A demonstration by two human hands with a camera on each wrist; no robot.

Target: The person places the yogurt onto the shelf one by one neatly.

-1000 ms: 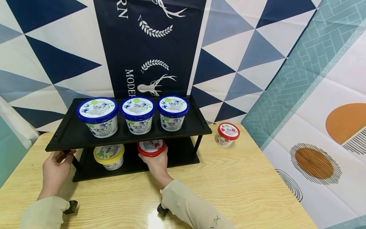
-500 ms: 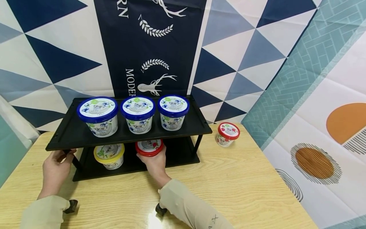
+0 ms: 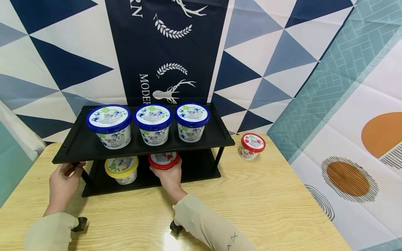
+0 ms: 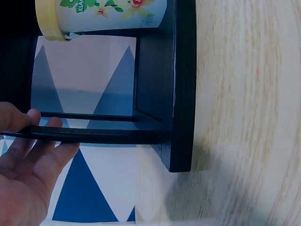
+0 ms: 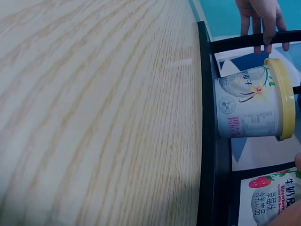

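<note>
My left hand [image 3: 64,184] grips the left front post [image 4: 103,136] of a black two-tier rack, thumb on one side and fingers on the other, just below the top board [image 3: 216,136]. A yellow-lidded tub [image 3: 121,169] stands upright on the lower board [image 3: 198,170], towards its left. To the right of that tub, my right hand [image 3: 171,177] holds a red-lidded tub [image 3: 163,159] from the front right, also on the lower tier. Strawberry print [image 5: 261,181] shows on its side in the right wrist view. The top board's front edge hides the back of its lid.
Three blue-lidded tubs, left [image 3: 109,127], middle [image 3: 153,124] and right [image 3: 192,122], stand in a row on the top board. Another red-lidded tub [image 3: 252,146] stands on the wooden table [image 3: 267,202], right of the rack. Patterned cloth [image 3: 245,69] hangs behind.
My right hand has slid the red-lidded tub slightly left, closer to the yellow-lidded one. My left hand stays on the post. The head view has shifted a little.
</note>
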